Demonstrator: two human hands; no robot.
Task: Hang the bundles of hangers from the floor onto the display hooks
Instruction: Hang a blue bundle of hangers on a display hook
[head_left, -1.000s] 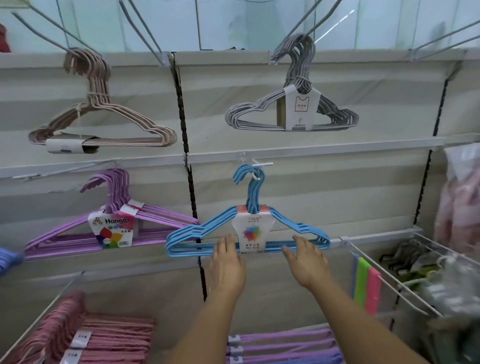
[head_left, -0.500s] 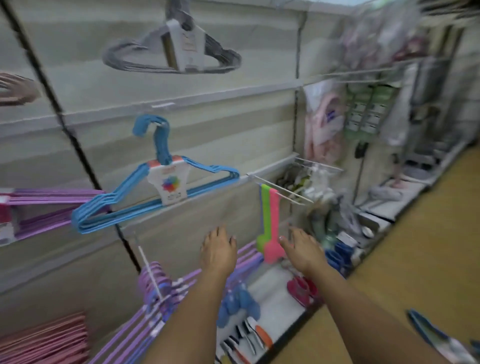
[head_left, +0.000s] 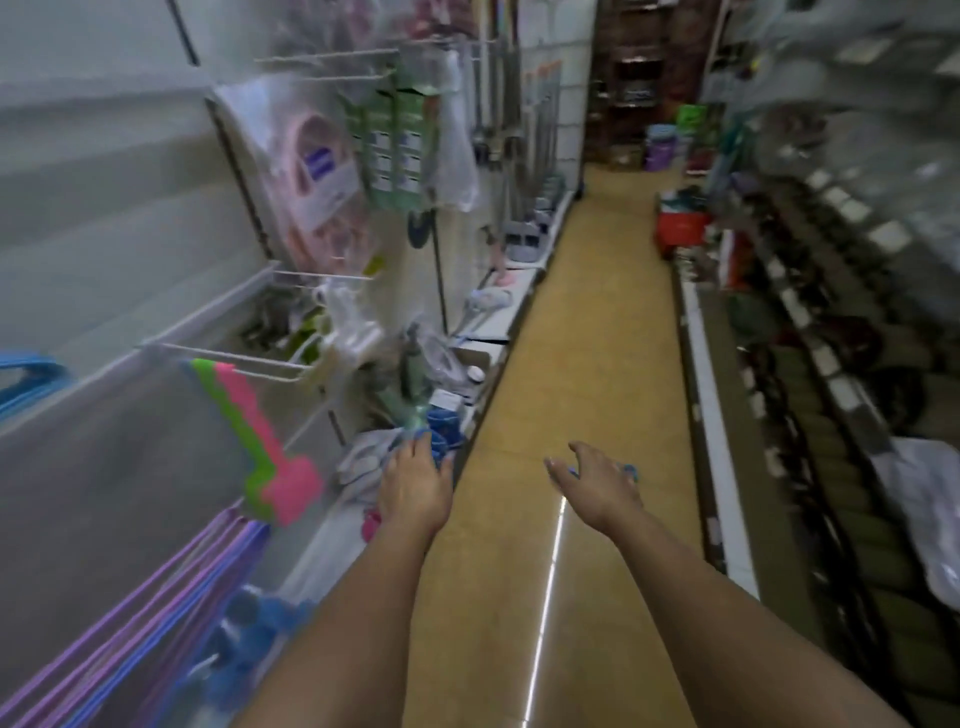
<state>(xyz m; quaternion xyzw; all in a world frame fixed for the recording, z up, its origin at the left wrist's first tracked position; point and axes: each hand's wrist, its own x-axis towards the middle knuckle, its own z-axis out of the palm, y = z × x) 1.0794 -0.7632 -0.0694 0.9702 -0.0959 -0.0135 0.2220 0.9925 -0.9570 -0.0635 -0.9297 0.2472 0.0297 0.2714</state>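
Observation:
Both my hands reach out over the aisle floor and hold nothing. My left hand (head_left: 415, 483) hangs with relaxed fingers near the foot of the left shelving. My right hand (head_left: 597, 480) is spread open above the yellow floor; a bit of blue (head_left: 629, 472) shows just past its fingers, too blurred to name. The blue hanger bundle (head_left: 31, 376) hangs on the wall display at the far left edge, only partly in view. Purple hanger bundles (head_left: 140, 623) lie on the low left shelf.
A long yellow aisle floor (head_left: 582, 338) runs ahead between two shelving rows. White wire hooks (head_left: 244, 358) and a pink-and-green item (head_left: 260, 447) jut from the left wall. The right shelves (head_left: 831, 364) hold dark goods. A red basket (head_left: 680, 226) stands farther down.
My view has swung right, from the wall display to the aisle. Both hands left the blue hanger bundle, which stays hanging, and dropped toward the floor.

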